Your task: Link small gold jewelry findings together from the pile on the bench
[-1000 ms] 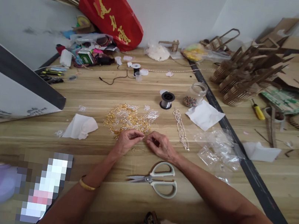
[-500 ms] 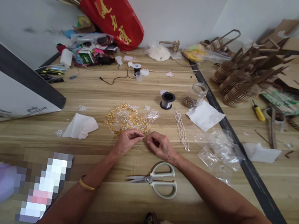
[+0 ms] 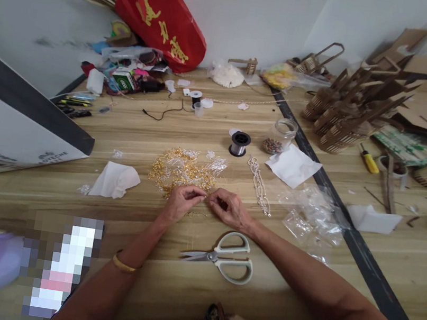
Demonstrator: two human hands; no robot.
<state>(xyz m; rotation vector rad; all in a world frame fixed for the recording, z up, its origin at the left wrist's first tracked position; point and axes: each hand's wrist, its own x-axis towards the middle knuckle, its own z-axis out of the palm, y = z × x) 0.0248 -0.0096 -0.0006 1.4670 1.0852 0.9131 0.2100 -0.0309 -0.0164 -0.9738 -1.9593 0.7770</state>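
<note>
My left hand (image 3: 184,201) is closed in a pinch at the near edge of a pile of gold and silver beads (image 3: 184,169). Close beside it, my right hand (image 3: 229,208) is pinched too, its fingertips almost meeting the left ones. Whatever lies between the fingertips is too small to name. A short gold chain (image 3: 195,214) rests on the table just below the hands. Nearer to me lie scissors (image 3: 223,257) with pale handles, blades pointing left. A beaded strand (image 3: 260,185) stretches out to the right of my right hand.
Beyond the beads stand a wire spool (image 3: 239,144) and a glass jar (image 3: 280,136) part filled with small beads. White paper (image 3: 293,165) and clear plastic bags (image 3: 315,218) lie to the right. A crumpled tissue (image 3: 114,180) is at left, small woven baskets (image 3: 344,113) at far right.
Both hands keep almost the same place and pinch; any shift of the fingers is very slight. The things on the table have not moved.
</note>
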